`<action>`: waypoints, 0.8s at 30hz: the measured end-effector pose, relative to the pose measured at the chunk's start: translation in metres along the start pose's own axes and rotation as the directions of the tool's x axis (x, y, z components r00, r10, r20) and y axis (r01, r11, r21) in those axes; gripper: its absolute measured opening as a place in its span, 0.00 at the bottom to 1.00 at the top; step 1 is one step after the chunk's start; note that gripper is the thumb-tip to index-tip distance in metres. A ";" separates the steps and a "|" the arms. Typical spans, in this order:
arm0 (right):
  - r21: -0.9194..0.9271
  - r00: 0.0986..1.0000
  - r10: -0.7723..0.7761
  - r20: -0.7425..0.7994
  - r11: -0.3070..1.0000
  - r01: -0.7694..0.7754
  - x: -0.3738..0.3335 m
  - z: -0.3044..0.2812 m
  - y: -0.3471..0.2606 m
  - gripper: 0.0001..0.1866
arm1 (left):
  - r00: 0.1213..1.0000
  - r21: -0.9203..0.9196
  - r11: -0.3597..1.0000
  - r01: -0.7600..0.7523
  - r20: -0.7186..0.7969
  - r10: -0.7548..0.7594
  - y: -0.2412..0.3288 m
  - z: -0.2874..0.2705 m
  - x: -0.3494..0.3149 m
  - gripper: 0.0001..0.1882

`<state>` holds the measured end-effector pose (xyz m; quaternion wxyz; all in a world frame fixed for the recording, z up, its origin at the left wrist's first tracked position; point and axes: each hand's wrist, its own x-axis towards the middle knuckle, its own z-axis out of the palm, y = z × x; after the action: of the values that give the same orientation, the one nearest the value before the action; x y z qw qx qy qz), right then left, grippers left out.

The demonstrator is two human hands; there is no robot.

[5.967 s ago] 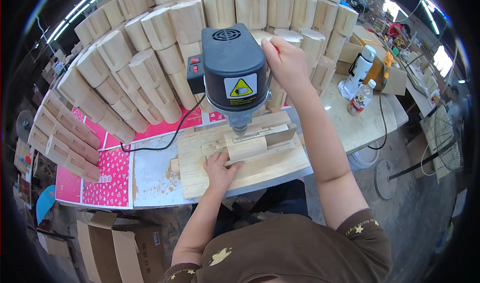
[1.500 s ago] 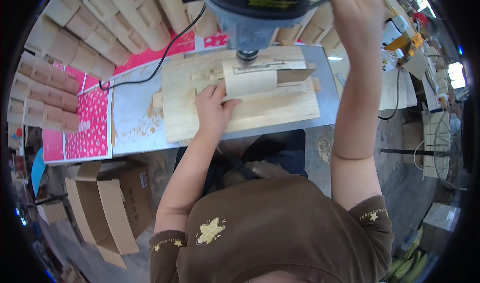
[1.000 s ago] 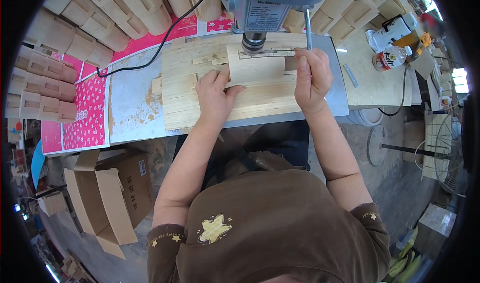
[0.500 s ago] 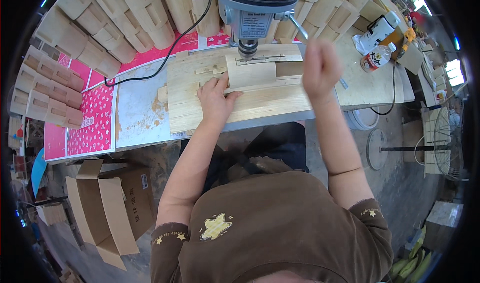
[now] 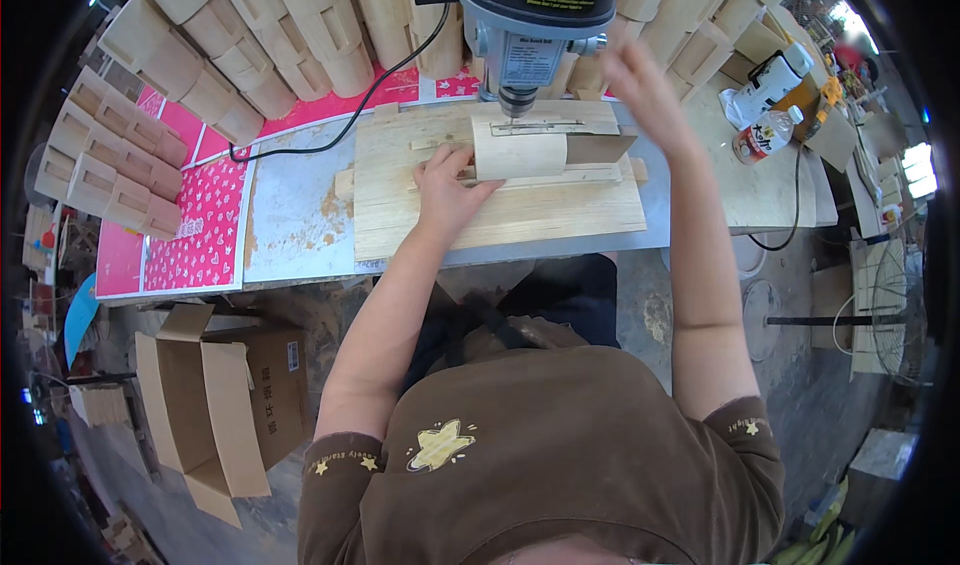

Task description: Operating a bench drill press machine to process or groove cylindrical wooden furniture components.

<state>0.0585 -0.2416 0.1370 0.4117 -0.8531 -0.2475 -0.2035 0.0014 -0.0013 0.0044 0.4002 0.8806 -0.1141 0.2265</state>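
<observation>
Left grip (image 5: 447, 193) clamped on wooden cylinder (image 5: 520, 153); right grip (image 5: 628, 60) (blurred): cannot tell. Board (image 5: 430, 222) near front edge of desk (image 5: 290, 220); carton (image 5: 235, 420) open.

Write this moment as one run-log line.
left hand: against wooden cylinder's left end | right hand: blurred, beside drill press | chuck: above cylinder | cylinder: on its side over wooden board

The left grip (image 5: 452, 190) held the left end of a pale wooden cylinder (image 5: 525, 157) lying on a board (image 5: 580, 210), beneath the chuck (image 5: 517, 100) of a drill press (image 5: 535, 10). The right grip (image 5: 630, 60), blurred, was just right of the machine's head. Stacked wooden cylinders (image 5: 220, 50) stood behind on the surface (image 5: 765, 200); an open cardboard box (image 5: 265, 380) sat below.
</observation>
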 end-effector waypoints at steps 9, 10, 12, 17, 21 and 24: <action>-0.455 0.973 0.002 0.230 0.884 0.106 -0.070 0.019 0.031 0.14 | 0.995 -0.182 0.978 0.099 0.032 -0.094 -0.023 -0.072 -0.022 0.17; -0.456 0.973 -0.004 0.230 0.883 0.112 -0.070 0.019 0.028 0.15 | 0.984 -0.325 0.930 0.175 0.018 -0.178 -0.027 -0.088 -0.025 0.14; -0.448 0.973 0.008 0.231 0.888 0.099 -0.071 0.020 0.021 0.15 | 0.960 -0.451 0.855 0.255 0.008 -0.281 -0.027 -0.114 -0.032 0.12; -0.401 0.965 -0.013 0.263 0.908 0.121 -0.078 0.032 0.003 0.15 | 0.742 -0.562 0.557 0.611 0.162 -0.650 -0.004 -0.153 -0.027 0.15; -0.376 0.963 -0.061 0.263 0.912 0.161 -0.079 0.033 -0.001 0.14 | 0.657 -0.523 0.473 0.709 0.248 -0.712 0.009 -0.132 -0.021 0.18; -0.376 0.962 -0.066 0.264 0.912 0.166 -0.080 0.031 -0.001 0.14 | 0.641 -0.508 0.453 0.733 0.293 -0.709 0.006 -0.115 -0.017 0.19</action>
<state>-0.0015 -0.2371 0.0754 0.1845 -0.9207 -0.3010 -0.1662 -0.0509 0.0824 0.0662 0.7056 0.6798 0.1981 -0.0281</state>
